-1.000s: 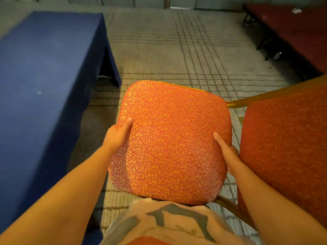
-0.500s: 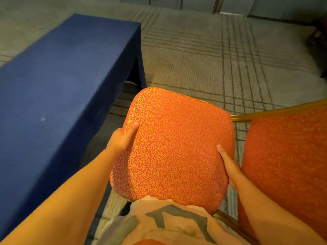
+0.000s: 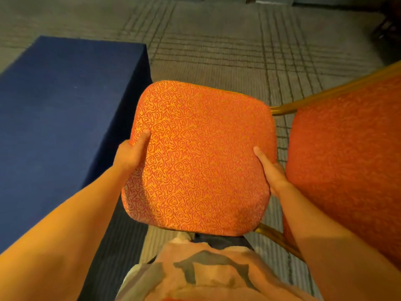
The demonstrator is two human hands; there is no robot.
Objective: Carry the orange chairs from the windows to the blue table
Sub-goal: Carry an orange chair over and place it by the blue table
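I hold an orange chair (image 3: pixel 201 157) in front of me, its patterned seat cushion facing up and its backrest and gold frame to the right. My left hand (image 3: pixel 130 152) grips the seat's left edge, thumb on top and fingers hidden underneath. My right hand (image 3: pixel 270 170) grips the seat's right edge the same way, squeezed between the seat and the backrest. The blue table (image 3: pixel 54 118), draped in dark blue cloth, stands close on my left, its near corner beside the seat.
Grey carpet (image 3: pixel 217 46) with a dark grid pattern stretches ahead and to the right. A dark piece of furniture (image 3: pixel 388 29) shows at the far right top corner. A wall base runs along the top edge.
The view has swung left and I have moved along the table; its far end now sits closer and more central. Both hands keep the same grip on the seat.
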